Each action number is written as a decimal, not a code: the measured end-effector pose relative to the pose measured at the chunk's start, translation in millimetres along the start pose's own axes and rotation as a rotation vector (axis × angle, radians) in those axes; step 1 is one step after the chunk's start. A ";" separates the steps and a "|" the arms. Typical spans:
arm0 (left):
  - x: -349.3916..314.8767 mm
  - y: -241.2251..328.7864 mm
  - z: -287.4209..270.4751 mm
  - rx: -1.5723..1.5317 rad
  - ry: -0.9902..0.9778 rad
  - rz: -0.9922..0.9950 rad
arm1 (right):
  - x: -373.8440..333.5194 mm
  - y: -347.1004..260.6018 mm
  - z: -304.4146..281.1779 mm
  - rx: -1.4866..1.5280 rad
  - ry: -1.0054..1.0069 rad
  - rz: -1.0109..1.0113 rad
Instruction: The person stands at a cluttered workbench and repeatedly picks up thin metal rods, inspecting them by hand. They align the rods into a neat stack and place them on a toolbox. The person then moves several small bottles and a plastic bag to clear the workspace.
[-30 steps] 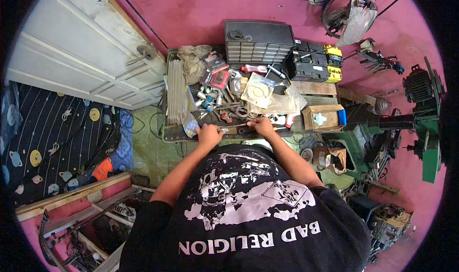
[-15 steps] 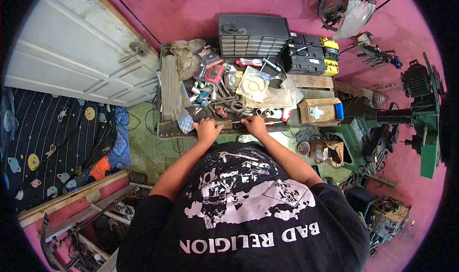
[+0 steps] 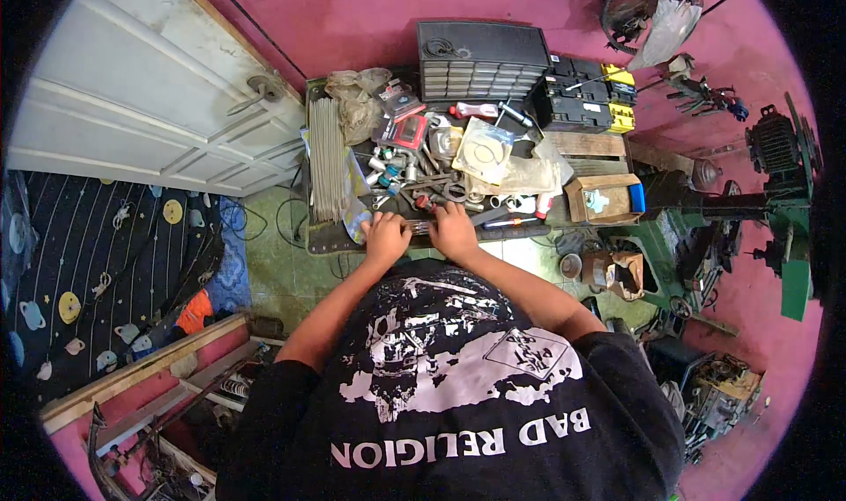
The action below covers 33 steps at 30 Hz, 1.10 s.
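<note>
At the front edge of the cluttered workbench, my two hands are close together. My left hand is closed with its fingers curled, and my right hand is closed a short way to its right. A thin, light-coloured strip shows in the gap between them; its ends and kind are hidden by my fingers. Just beyond my hands lie loose sockets, wrenches and a red-and-black part. To the right of my right hand are a dark flat bar and a blue pen-like tool.
A bundle of grey rods lies on the left. Behind stand a drawer cabinet and black-and-yellow cases. A cardboard box sits at the right end, near a green drill-press-like machine. A white door is at left.
My right hand has come closer to my left, narrowing the gap and the visible length of strip. The bench appears shifted slightly right in the view.
</note>
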State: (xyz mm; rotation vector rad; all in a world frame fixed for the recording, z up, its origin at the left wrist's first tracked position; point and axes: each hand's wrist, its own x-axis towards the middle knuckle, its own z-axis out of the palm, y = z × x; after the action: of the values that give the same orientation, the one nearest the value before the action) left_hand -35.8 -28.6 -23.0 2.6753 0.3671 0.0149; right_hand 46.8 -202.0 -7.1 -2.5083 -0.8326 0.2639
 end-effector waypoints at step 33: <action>52.7 -88.1 -45.9 0.040 0.175 0.272 | 82.4 -61.7 34.6 0.006 0.074 -0.051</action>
State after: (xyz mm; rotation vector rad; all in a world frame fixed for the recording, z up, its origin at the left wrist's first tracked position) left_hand -10.5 81.0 -21.4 2.7504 0.0538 0.3285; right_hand 69.7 -95.7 -8.8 -2.4717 -0.8629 0.1549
